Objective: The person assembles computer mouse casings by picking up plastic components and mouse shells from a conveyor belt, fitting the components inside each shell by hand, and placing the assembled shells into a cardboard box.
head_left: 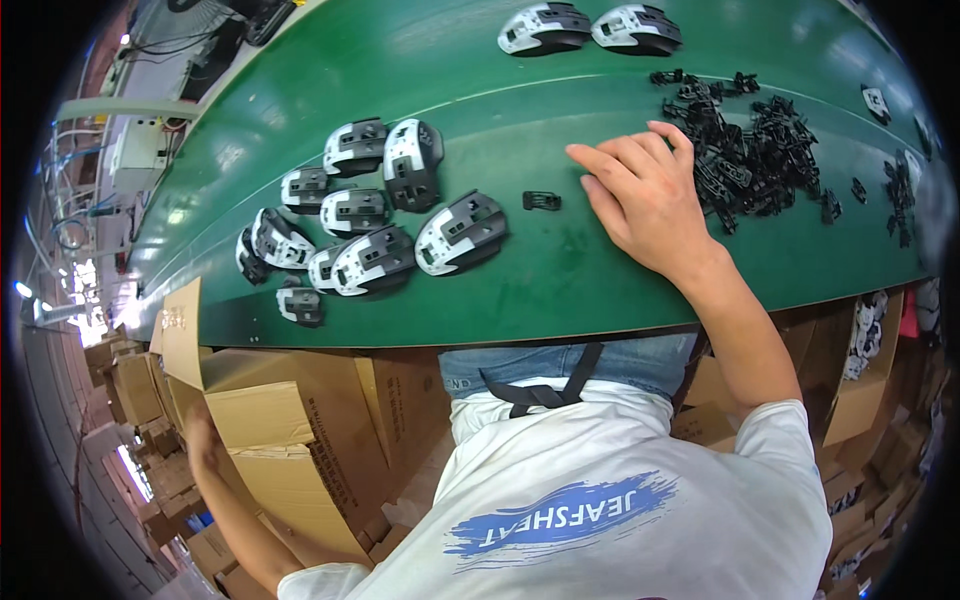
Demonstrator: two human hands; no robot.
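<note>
Cardboard box (270,430) sits low at my left, below the green belt (560,290), and my left hand (200,440) reaches to its edge—finger state I cannot tell. Farther out, my right hand (645,195) rests flat, fingers together and empty, between a small black clip (541,201) and the black clip pile (750,160)—within easy reach; mouse shells (390,215) cluster left.

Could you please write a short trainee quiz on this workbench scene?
1. True or false: the right hand lies flat on the green belt, fingers spread.
2. What lies just left of that hand's fingertips? A) a small black clip B) a screwdriver C) a cardboard box
3. Fill in: the left hand reaches down beside a ____ box below the belt.

Key: 1 true; 2 A; 3 cardboard. Also note the cluster of grey and white mouse shells on the left and the heap of black clips on the right.
</note>
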